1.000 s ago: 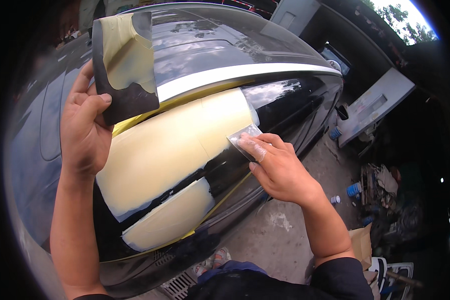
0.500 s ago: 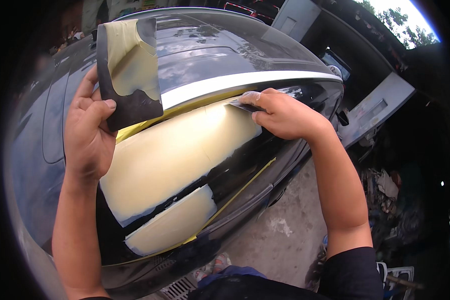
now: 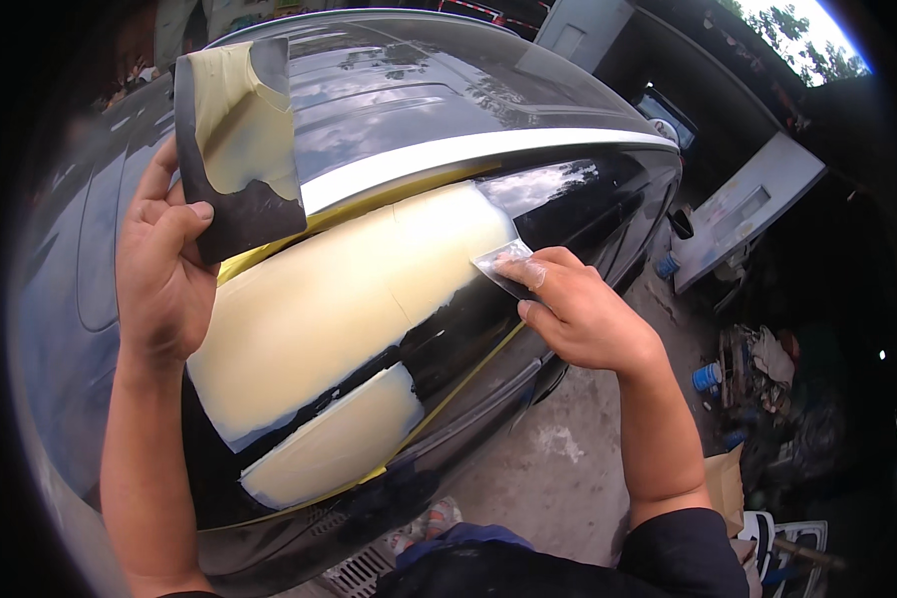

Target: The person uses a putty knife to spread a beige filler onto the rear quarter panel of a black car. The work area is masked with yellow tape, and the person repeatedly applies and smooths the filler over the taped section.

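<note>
My left hand (image 3: 164,274) grips a dark rectangular mixing board (image 3: 254,219) by its edge, held up over the car. Cream-yellow body filler (image 3: 234,130) is smeared across the board's face. Between the fingers and thumb of my right hand (image 3: 598,319) is a flat putty knife (image 3: 496,257), its blade at the right edge of a large filler patch (image 3: 339,309) on the black car panel (image 3: 568,219). Whether the blade touches the panel is hard to tell. Some pale filler coats a right fingertip. Below the large patch lies a smaller one (image 3: 339,439).
Yellow masking tape (image 3: 476,371) borders the panel below, with more along the silver trim (image 3: 409,157) above. Glossy dark roof (image 3: 419,110) stretches beyond. At the right are a grey door panel (image 3: 752,204), a blue can (image 3: 706,376) and piled clutter on the concrete floor (image 3: 558,448).
My right hand has moved down and slightly right with the putty knife, from the patch's top edge to its right side. The left hand and board have shifted slightly left in view.
</note>
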